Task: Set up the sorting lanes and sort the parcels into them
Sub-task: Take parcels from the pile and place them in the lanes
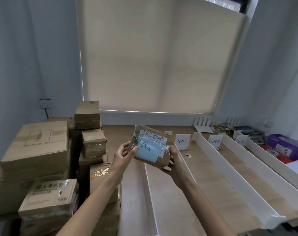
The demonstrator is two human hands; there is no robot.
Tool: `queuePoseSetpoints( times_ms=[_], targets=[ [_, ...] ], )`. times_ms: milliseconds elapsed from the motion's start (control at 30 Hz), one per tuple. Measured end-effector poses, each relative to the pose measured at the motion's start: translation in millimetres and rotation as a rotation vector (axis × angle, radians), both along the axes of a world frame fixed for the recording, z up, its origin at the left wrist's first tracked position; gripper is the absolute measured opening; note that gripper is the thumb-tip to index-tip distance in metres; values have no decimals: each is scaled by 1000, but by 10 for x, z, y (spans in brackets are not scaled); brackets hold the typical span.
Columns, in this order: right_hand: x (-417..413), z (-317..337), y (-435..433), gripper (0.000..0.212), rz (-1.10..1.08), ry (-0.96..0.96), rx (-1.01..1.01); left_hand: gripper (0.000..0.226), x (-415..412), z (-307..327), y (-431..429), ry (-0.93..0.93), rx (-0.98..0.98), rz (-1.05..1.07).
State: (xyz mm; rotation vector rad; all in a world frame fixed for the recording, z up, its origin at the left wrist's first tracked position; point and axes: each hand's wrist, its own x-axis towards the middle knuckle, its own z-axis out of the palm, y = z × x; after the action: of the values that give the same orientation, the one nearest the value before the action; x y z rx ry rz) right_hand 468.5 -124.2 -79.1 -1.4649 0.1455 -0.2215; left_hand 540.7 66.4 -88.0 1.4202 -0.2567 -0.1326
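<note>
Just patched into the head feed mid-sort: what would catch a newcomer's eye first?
The taped parcel with a blue note and barcode label, held up mid-frame between the left hand and the right hand. To its left, stacked cardboard boxes crowd the corner; to its right, white lane dividers run along the table, with standing sign cards at their far ends.

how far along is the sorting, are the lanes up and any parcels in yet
Done: white dividers form lanes, with sign cards standing at their far ends. In hand: the left hand and right hand hold one parcel bearing a blue note. Left: the stacked boxes beside the lanes wait; no parcel shows in a lane yet.
</note>
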Motion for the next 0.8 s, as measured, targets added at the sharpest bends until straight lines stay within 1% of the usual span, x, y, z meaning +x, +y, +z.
queuePoseSetpoints(
  times_ms=[67,100,133,167,233,300,367,467,533,567,633,667,800],
  targets=[
    [-18,-18,-25,43,-46,-9,-6,78,-15,-22,-29,15,3,-10],
    [-12,-38,-46,50,-71,0,0,70,-26,-36,-53,23,-10,-14],
    [-6,-58,-68,52,-97,6,5,59,-41,-44,-74,32,-24,-18],
    [-8,-70,-87,49,-122,3,6,51,-58,-53,-94,39,-34,-24],
    [-1,-97,-140,41,-146,4,-2,43,-86,-74,-127,45,-38,-24],
    [-17,-103,-179,35,-143,5,-18,41,-109,-105,-165,45,-27,-18],
    [-50,-100,-206,25,-140,-2,-27,42,-139,-143,-202,20,26,-2],
    [-102,-168,-311,18,-136,11,-36,50,-180,-208,-292,5,101,28],
    [-139,-238,-422,20,-119,32,-48,60,-196,-254,-390,45,144,35],
    [-160,-277,-508,23,-109,45,-54,56,-203,-284,-470,65,174,35],
    [-195,-354,-701,28,-95,73,-76,39,-220,-371,-647,95,228,43],
    [-210,-398,-814,30,-92,80,-82,34,-238,-416,-744,109,243,47],
    [-258,-608,-1319,42,-144,136,-88,36,-332,-579,-1186,142,270,57]
  ],
)
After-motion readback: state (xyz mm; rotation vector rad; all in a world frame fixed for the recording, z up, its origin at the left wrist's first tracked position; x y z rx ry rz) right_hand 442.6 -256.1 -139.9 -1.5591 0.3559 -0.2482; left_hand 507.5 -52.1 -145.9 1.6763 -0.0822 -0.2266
